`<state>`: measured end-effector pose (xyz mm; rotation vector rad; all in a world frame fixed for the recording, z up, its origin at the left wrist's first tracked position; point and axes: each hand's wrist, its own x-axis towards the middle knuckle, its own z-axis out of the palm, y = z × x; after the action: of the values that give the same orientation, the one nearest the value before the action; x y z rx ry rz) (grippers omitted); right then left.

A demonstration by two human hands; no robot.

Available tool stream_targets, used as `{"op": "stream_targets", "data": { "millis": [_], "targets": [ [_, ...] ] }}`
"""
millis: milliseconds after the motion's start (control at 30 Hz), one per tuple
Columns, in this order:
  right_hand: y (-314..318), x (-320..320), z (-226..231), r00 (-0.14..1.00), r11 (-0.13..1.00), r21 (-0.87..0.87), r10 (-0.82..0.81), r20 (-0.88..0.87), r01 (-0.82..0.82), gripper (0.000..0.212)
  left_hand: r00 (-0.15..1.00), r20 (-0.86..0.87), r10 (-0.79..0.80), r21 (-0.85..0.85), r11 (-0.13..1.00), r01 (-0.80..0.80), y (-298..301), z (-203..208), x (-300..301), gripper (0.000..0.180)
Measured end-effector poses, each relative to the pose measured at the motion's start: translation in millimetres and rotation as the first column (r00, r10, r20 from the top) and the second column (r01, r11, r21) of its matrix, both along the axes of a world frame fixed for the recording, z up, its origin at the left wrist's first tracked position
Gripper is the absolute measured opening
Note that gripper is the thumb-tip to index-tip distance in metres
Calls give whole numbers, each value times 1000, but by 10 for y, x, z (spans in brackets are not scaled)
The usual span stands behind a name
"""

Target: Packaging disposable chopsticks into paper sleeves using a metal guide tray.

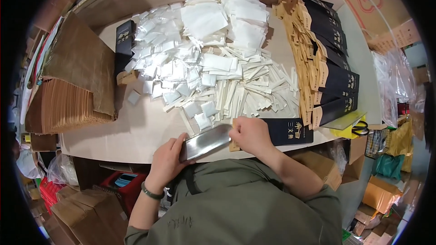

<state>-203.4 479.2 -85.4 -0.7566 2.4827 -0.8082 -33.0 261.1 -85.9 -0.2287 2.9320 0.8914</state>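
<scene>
My left hand grips the left end of a long, shiny silver trough-shaped piece, tilted up to the right at the table's front edge. My right hand is closed at the piece's right end, over the brown end of a black-and-brown paper sleeve. What its fingertips pinch is hidden. The sleeve lies flat, its black part pointing right. Just beyond the silver piece lie small white square packets and a loose heap of thin white paper-wrapped strips.
Clear-wrapped white packets and stacked white napkin packs fill the table's back. Overlapping black-and-brown sleeves line the right side, with black-handled scissors beyond. A cardboard box of brown sheets stands left, beside a dark packet.
</scene>
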Motion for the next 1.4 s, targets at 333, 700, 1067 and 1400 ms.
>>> {"op": "stream_targets", "data": {
  "millis": [333, 700, 1067, 1400],
  "targets": [
    [-55, -853, 84, 739, 880, 107, 450, -501, -463, 9, 945, -326, -17, -81, 997, -10, -109, 39, -745, 57],
    [147, -1258, 450, 904, 892, 215, 421, -75, -398, 11, 847, -188, 498, 365, 836, -411, -227, -110, -692, 30],
    [-1002, -1574, -279, 832, 961, 207, 263, -488, -183, 13, 766, -304, 566, 293, 821, -491, 305, -347, 52, 21],
    [-802, -1382, -5, 963, 1000, -15, -3, -268, -1, 18, 903, -418, 101, 47, 995, -90, -8, -174, -143, 24]
  ]
}}
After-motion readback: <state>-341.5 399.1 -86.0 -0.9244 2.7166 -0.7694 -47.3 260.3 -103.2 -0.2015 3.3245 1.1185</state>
